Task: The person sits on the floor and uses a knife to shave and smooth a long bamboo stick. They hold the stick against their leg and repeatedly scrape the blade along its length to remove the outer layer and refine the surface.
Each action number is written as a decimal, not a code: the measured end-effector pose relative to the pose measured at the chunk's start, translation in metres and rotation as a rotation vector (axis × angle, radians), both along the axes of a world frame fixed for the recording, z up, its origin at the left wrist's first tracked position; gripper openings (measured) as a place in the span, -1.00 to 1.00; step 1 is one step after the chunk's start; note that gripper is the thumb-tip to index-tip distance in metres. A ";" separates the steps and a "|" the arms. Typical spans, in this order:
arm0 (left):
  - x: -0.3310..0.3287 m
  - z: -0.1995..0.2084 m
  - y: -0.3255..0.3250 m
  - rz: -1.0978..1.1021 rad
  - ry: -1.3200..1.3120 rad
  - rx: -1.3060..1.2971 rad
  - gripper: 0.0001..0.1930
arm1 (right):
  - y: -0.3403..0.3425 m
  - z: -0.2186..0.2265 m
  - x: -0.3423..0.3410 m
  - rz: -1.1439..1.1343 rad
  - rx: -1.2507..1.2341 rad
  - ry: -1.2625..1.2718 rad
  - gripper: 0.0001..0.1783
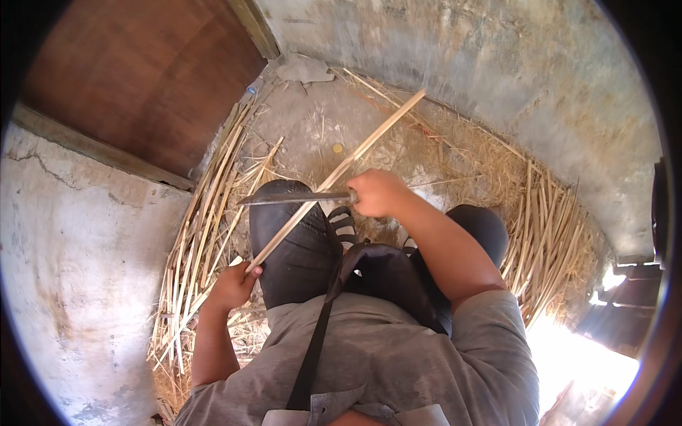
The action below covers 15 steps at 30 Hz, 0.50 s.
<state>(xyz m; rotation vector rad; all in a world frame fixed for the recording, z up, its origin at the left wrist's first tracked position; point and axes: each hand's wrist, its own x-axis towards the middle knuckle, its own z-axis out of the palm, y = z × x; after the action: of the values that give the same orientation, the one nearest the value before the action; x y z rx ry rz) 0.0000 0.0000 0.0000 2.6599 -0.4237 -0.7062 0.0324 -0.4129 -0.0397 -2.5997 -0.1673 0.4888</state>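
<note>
My left hand (232,285) is closed round the lower end of a long pale strip, likely split bamboo (371,139), which slants up and away to the right across my left knee. In my right hand (379,193) is the handle of a long-bladed knife (290,199). Its dark blade points left and crosses over the strip above my left thigh. Whether the edge bites into the strip I cannot tell. The fingers of my right hand are wrapped round the handle.
Many pale strips (202,241) lie along the left wall, and another pile (543,238) lies at the right. Shavings (469,167) litter the dirt floor. A brown door panel (142,78) stands at the far left, a flat stone (304,69) by the far corner. Worn walls (490,57) close in.
</note>
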 end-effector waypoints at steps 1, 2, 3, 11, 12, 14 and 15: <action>-0.004 -0.002 0.002 -0.001 -0.031 0.006 -0.52 | -0.009 -0.008 0.003 -0.025 0.048 0.025 -0.45; -0.009 -0.001 0.004 -0.003 -0.062 0.012 -0.53 | -0.016 -0.016 0.004 -0.050 0.095 0.051 -0.45; 0.000 -0.026 -0.023 0.008 -0.072 -0.057 -0.53 | -0.058 -0.015 0.012 -0.144 0.035 -0.020 -0.49; -0.009 -0.005 -0.020 0.005 -0.046 -0.027 -0.55 | -0.020 0.010 -0.008 -0.116 -0.045 -0.016 -0.45; -0.010 -0.004 -0.017 -0.006 -0.050 -0.021 -0.55 | -0.017 0.008 -0.009 -0.095 -0.046 -0.014 -0.49; -0.006 -0.008 -0.011 -0.016 -0.077 -0.020 -0.55 | -0.013 0.003 -0.007 -0.050 -0.049 -0.011 -0.57; -0.006 -0.011 -0.007 -0.023 -0.087 -0.018 -0.54 | -0.022 -0.010 -0.005 -0.177 0.031 -0.016 -0.58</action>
<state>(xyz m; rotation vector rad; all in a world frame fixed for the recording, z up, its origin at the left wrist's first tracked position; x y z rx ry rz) -0.0057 -0.0066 -0.0115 2.6799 -0.4819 -0.5923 0.0270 -0.4349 -0.0499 -2.5588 0.0498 0.3989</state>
